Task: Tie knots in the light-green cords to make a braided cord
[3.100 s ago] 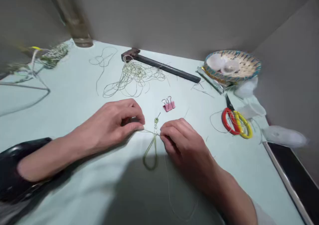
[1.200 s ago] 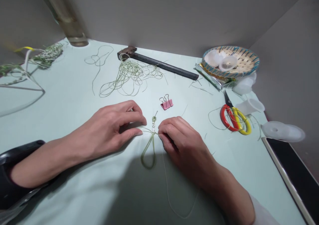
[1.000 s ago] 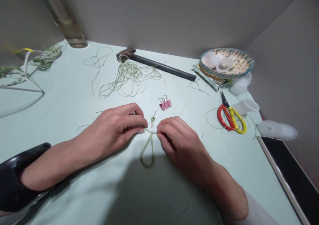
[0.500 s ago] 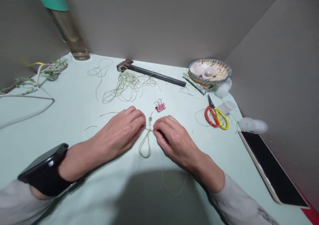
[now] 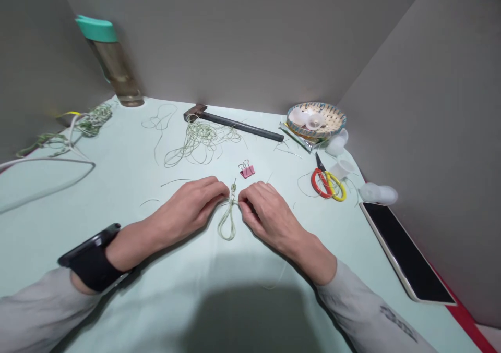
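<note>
A green cord (image 5: 226,227) lies between my hands, looped at the bottom, with small beads and a knot in a line above the loop. My left hand (image 5: 201,199) pinches a cord end on the left side of the beads. From the right, my right hand (image 5: 263,207) pinches the cord's other side, fingertips closed. Both hands rest on the table close to the beads. Just beyond them sits a pink binder clip (image 5: 247,171). A thin strand trails on the table below my right hand.
At the back lie a hammer (image 5: 238,126) and tangled cord (image 5: 198,142). Scissors (image 5: 327,183), a woven basket (image 5: 336,119), clear plastic cups (image 5: 378,193) and a tablet (image 5: 407,251) are on the right. A bottle (image 5: 115,69) and a white cable (image 5: 50,189) are on the left.
The camera view has shifted and tilted slightly. Both hands keep their pinch on the cord and stay close to the beads; the loop looks slightly smaller.
</note>
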The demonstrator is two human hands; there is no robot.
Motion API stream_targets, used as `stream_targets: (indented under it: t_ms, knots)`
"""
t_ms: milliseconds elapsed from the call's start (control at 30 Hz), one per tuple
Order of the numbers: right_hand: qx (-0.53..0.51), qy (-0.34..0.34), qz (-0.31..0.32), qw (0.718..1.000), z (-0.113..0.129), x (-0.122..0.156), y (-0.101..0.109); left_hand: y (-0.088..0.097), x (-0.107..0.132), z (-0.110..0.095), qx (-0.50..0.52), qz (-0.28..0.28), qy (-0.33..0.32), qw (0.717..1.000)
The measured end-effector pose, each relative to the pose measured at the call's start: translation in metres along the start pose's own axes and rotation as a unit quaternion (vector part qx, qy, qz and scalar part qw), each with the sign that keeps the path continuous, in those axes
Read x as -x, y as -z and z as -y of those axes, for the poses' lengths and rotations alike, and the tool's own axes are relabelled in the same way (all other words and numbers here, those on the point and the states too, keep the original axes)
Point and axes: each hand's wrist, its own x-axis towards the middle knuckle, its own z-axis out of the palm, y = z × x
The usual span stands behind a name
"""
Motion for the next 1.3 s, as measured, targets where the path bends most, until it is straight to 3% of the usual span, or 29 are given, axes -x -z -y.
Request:
stream_targets:
  t_ms: [400, 800, 1300]
  knots:
    - [0.031, -0.003, 0.025, 0.999, 0.007, 0.000, 0.003, 0.003, 0.003, 0.002, -0.009, -0.025, -0.001, 1.000]
    - [-0.033, -0.065, 0.025, 0.997, 0.003, 0.001, 0.012, 0.003, 0.004, 0.000, -0.034, -0.031, -0.010, 0.999]
    - [0.043, -0.036, 0.053, 0.997, 0.003, 0.004, 0.008, -0.003, 0.003, 0.008, -0.040, -0.032, 0.009, 0.999]
